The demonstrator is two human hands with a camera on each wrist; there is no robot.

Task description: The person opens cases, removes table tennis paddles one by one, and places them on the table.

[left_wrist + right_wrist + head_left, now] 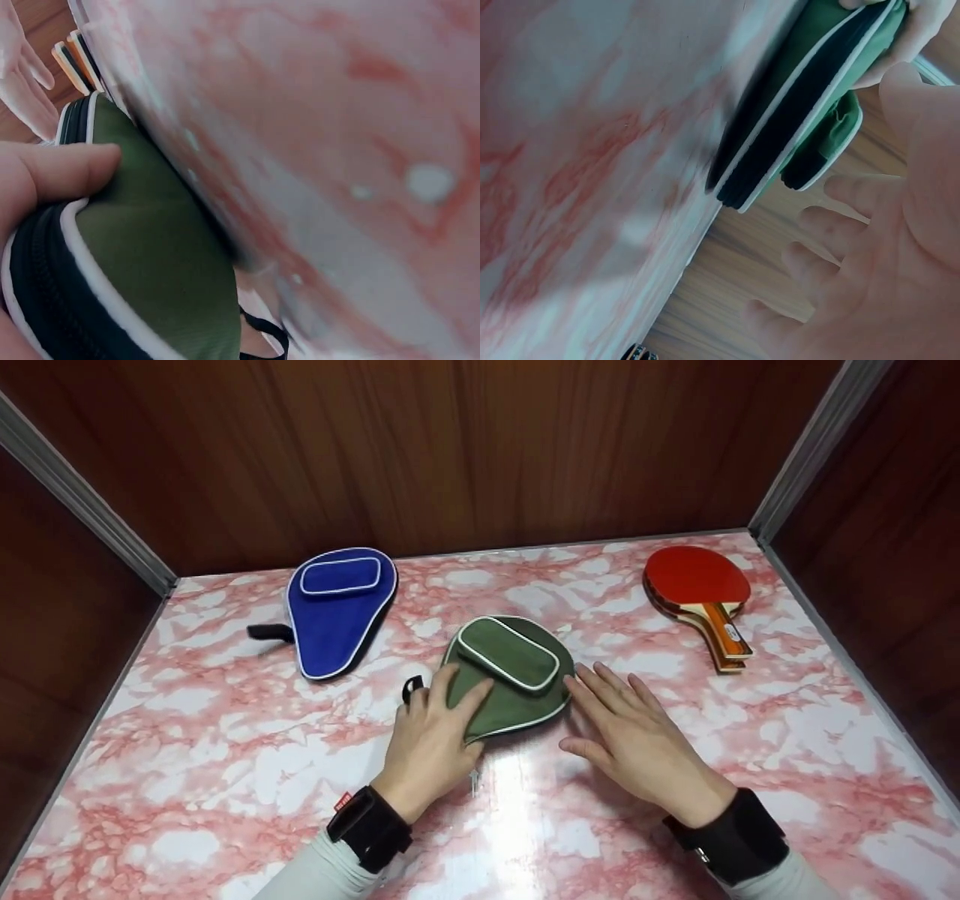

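Observation:
A green table tennis paddle case (517, 711) with white piping and a raised front pocket is at the middle of the table. My left hand (431, 735) grips its narrow lower-left end, fingers spread over the front. In the left wrist view the thumb (71, 174) presses on the case's other face, beside the dark zipper edge (49, 277). A black strap loop (412, 688) sticks out at its left. My right hand (645, 735) is beside the case's right edge with fingers extended, holding nothing. The right wrist view shows its palm (900, 247) facing the zipped side.
A blue paddle case (334, 619) with a black strap lies at the back left. Two stacked table tennis paddles (697, 577), the top one red, lie at the back right. Wooden panels (465, 450) enclose the marbled pink-and-white table (187, 780) at the back and sides.

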